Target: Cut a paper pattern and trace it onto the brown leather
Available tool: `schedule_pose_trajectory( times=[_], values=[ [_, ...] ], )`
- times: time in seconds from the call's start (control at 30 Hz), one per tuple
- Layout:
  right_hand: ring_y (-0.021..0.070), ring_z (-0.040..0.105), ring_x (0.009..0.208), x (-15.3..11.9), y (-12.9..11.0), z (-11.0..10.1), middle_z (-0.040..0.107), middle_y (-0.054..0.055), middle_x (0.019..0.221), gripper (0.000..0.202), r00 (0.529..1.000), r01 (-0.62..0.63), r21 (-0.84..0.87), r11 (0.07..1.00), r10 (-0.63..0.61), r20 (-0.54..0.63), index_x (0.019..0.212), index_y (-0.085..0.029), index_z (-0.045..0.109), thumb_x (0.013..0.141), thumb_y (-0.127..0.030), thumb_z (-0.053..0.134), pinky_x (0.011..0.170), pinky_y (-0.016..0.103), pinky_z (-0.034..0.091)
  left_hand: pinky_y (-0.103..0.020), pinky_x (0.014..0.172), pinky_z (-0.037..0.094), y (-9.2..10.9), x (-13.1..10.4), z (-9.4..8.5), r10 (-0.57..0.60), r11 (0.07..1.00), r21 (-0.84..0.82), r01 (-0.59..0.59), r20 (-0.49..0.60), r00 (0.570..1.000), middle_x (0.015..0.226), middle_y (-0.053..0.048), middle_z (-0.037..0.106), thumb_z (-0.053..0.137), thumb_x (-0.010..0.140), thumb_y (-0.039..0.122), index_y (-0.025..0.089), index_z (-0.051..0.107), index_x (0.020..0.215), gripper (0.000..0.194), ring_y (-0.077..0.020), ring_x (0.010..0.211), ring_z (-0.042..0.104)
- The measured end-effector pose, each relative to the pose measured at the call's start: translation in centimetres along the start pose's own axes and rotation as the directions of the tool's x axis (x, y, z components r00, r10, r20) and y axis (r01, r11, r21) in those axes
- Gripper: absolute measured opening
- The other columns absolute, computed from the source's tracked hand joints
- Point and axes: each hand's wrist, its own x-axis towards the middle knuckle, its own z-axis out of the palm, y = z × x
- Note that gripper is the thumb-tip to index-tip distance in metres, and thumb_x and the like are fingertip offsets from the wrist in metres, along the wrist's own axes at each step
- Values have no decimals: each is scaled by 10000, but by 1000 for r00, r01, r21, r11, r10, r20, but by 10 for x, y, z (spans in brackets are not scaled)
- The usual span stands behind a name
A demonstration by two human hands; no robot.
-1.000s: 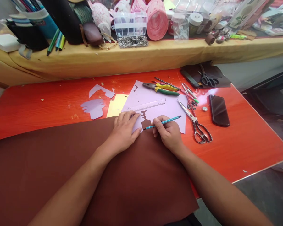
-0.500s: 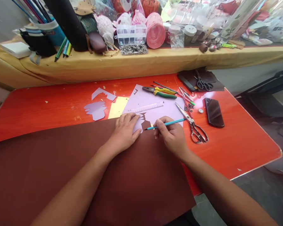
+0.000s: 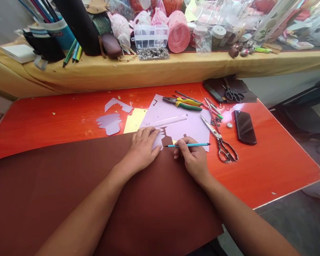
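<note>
A large brown sheet covers the near part of the red table. My left hand lies flat with its fingers spread, pressing a small lilac paper cutout onto the sheet near its far edge; the palm and fingers hide part of the cutout. In my right hand is a thin blue pen, pinched between thumb and fingers and held nearly level. Its dark tip points left, close to the cutout's right side. Whether the tip touches the sheet, I cannot tell.
Beyond my hands lie a ruler, pliers and lilac paper. Silver scissors and a phone are to the right. Another cutout sits left. A cluttered shelf runs behind the red table.
The pen has turned from a slant to nearly level, its back end lower, and my right hand has shifted slightly down. My left hand stays on the cutout. The view has moved slightly.
</note>
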Motion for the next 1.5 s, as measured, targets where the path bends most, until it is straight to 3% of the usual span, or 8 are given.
schedule_pose_trajectory(
  times=[0.9,1.5],
  values=[
    [165,670,586,1,5,2,696,-10,710,348,999,-8,60,998,5,48,906,-235,709,1072,-537,658,604,301,551,-560,1269,377,2,0,-2,-11,999,33,11,7,1000,1560,-111,552,608,1020,342,264,540,1583,572,-355,1493,421],
    [168,669,576,1,4,0,697,-12,698,378,999,-20,53,998,18,43,902,-238,700,1062,-578,656,599,302,540,-582,1275,363,2,1,-3,-11,1000,22,11,9,1000,1564,-119,556,598,1016,350,232,547,1567,566,-364,1495,421]
  ],
)
